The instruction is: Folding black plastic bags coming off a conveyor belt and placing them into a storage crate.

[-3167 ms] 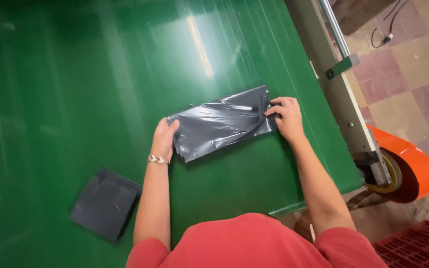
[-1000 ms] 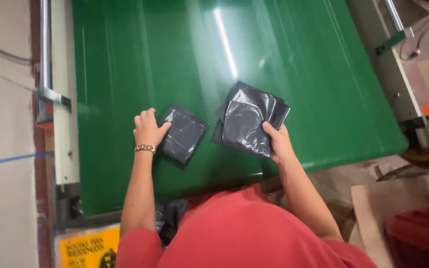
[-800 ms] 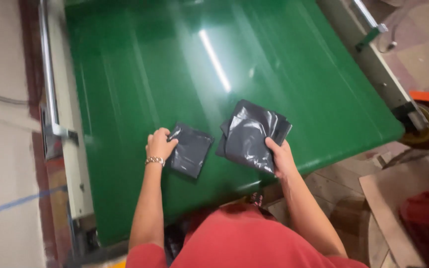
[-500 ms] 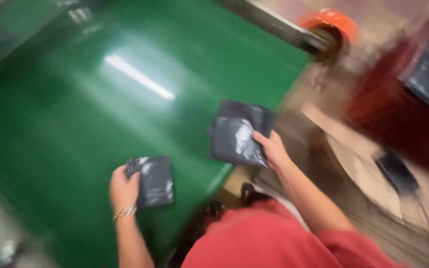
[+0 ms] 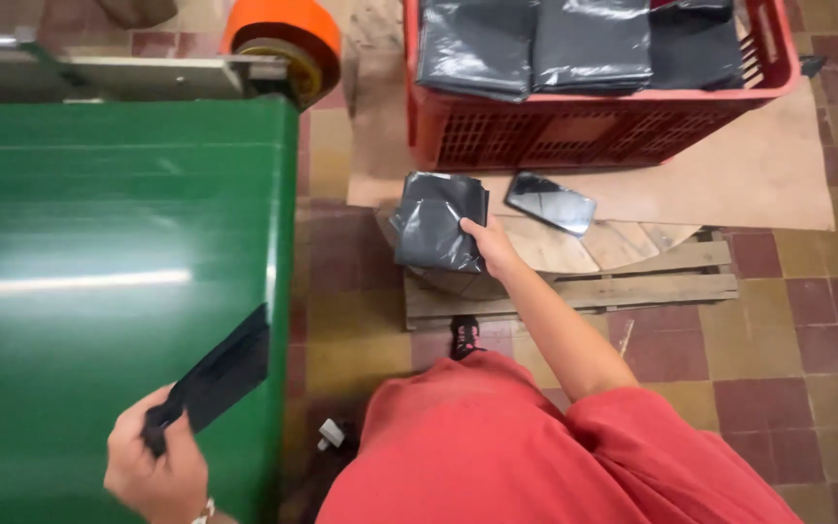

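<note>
While the green conveyor belt (image 5: 99,291) fills the left half of the frame, with a pale streak of glare across its middle, we see our left hand (image 5: 152,471) at the lower left, over the belt's near edge, its fingers curled tight and pinching one end of a small dark plastic packet (image 5: 215,378) that slants up and to the right, edge-on toward the camera. A wristband shows just under that hand at the bottom border. Along the upper left runs the metal frame of the belt (image 5: 118,76), ending at an orange roller (image 5: 283,34) near the top centre. Moving right, the tiled floor (image 5: 337,291) lies between the belt and a wooden pallet (image 5: 632,281) at centre. Above the pallet's left end our right hand (image 5: 492,247) grips a larger grey plastic bag (image 5: 436,221), thumb on top and the other fingers hidden beneath, so we cannot tell how they lie; the bag hangs in the air just beside a dark phone (image 5: 552,202) resting on a round wooden board. Behind these, in the upper right, a sheet of brown cardboard (image 5: 758,175) carries a red plastic crate (image 5: 574,131) holding several folded grey bags (image 5: 535,44) laid side by side. Our red shirt (image 5: 535,456) fills the bottom centre and right
</note>
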